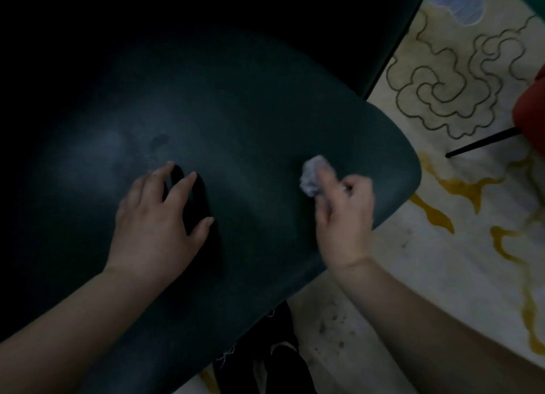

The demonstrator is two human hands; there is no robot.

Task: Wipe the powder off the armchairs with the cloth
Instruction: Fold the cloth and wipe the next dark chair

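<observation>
A dark green armchair seat (250,122) fills most of the view. Pale hazy smears of powder (109,146) lie on its left half. My left hand (159,216) rests flat on the seat with fingers spread. Near the seat's right front edge, my right hand (343,214) grips a small crumpled white cloth (314,177) and presses it onto the cushion.
The chair's dark backrest (295,16) rises behind the seat. To the right lies a cream rug (442,246) with swirl outlines and yellow streaks. A red chair (530,113) with a thin black leg (483,141) stands at the right edge. Dark shoes (265,349) show below the seat.
</observation>
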